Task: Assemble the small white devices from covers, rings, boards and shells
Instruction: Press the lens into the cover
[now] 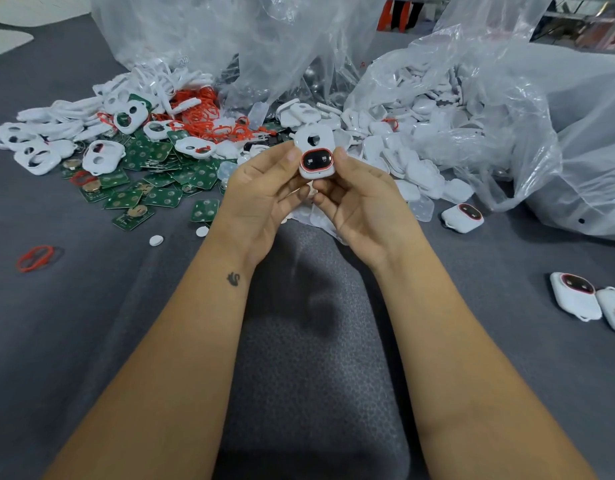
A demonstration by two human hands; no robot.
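L hand (261, 192), R hand (361, 199) pinching white cover (314, 152), red ring (316, 160) fitted

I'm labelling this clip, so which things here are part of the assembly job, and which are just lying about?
Part of the job:
- white device gripped by left hand and right hand
- green boards
- red rings
- white covers
- white shells
- finished devices

Lying about:
- clear plastic bags
- grey mat
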